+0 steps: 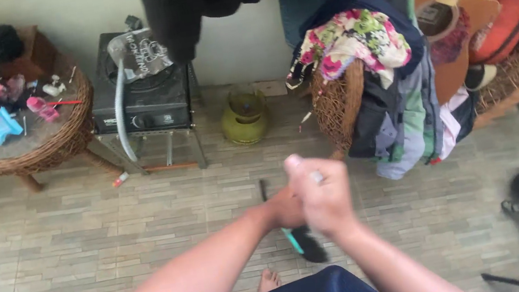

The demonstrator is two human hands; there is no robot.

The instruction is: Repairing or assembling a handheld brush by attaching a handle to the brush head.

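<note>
Both hands are meeting over the tiled floor (81,244); the right hand (323,198) is closing over the left hand (285,208); a dark brush (304,243) with a teal handle is showing beneath them; which hand is gripping it cannot be told; a green gas cylinder (245,115) is standing far behind.

Warm browns and beiges, broken by bright spots of green, pink and teal.

The tiled brick-pattern floor (81,244) is beige-grey; the round woven wicker table (32,157) is tan-brown; the boxy metal stove (148,101) is black; the small squat gas canister (245,117) is olive-green. A crumpled floral cloth (357,40) shows pink and green blooms on white over the brown wicker chair (336,106). The wooden acoustic guitar (456,4) is orange-brown. The brush (302,242) below the hands (313,196) has black bristles and a teal handle.
</note>
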